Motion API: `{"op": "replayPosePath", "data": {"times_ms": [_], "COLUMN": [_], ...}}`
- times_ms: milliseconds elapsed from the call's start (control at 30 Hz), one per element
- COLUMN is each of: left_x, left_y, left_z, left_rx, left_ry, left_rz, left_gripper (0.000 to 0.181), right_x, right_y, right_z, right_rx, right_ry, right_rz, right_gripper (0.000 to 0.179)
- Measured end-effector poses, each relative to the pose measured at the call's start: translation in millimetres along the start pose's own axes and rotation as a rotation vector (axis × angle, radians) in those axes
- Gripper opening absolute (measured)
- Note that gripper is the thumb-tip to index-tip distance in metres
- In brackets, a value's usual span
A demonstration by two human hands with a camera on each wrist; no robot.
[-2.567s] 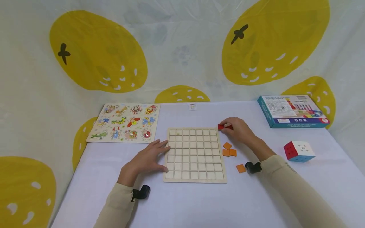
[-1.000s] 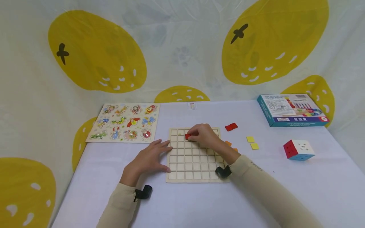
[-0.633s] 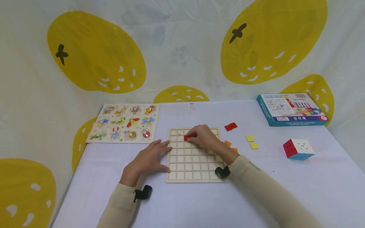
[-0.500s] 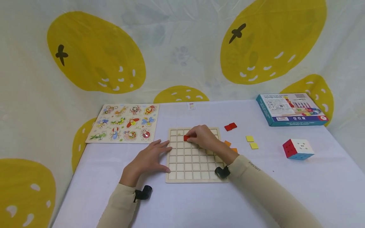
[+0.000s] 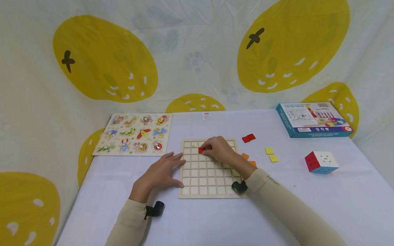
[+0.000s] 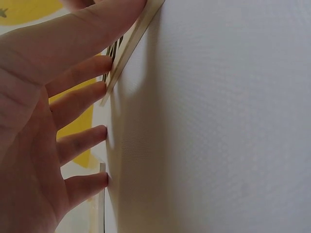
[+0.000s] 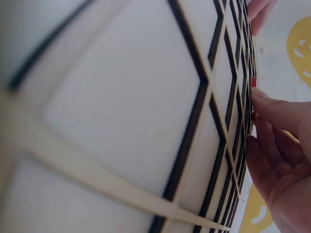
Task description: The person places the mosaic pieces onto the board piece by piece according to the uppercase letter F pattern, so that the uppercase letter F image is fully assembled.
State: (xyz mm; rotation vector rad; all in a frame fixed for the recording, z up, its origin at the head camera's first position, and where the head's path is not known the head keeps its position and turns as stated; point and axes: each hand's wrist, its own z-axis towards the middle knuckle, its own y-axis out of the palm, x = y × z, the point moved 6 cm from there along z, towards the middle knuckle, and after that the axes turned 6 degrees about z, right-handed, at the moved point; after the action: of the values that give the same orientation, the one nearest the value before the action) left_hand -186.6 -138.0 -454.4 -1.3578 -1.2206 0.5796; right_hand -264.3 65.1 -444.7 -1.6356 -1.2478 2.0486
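Observation:
A wooden grid board lies in front of me, divided into small square cells. My right hand pinches a red square tile on the board, at about the third column of the second row from the far side. In the right wrist view, the thumb covers most of that tile. At the board's left edge rests my left hand, fingers spread, with the thumb touching the near corner area. Two more red tiles lie beyond the board's far right corner.
Orange tiles sit at the board's right edge, partly hidden by my right arm. Two yellow tiles and a puzzle cube lie farther right. An insect picture board stands back left, a flat box back right.
My right hand has moved left from the red tiles onto the board, carrying one; over the last second it has barely shifted. The left hand stays at the board's left edge.

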Motion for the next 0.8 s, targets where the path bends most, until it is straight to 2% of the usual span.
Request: {"op": "replayPosePath", "data": {"times_ms": [267, 800], "left_x": [0.8, -1.7], "left_y": [-0.9, 2.0], "left_z": [-0.7, 1.3], "left_rx": [0.003, 0.005], "left_ry": [0.012, -0.004], "left_rz": [-0.003, 0.014], "left_gripper": [0.090, 0.089], "right_x": [-2.5, -1.4], "right_y": [-0.8, -0.2], "right_z": [-1.1, 1.7], "right_rx": [0.008, -0.005], "right_ry": [-0.032, -0.011], "right_rz": [-0.001, -0.006], "right_gripper": [0.021, 0.019]}}
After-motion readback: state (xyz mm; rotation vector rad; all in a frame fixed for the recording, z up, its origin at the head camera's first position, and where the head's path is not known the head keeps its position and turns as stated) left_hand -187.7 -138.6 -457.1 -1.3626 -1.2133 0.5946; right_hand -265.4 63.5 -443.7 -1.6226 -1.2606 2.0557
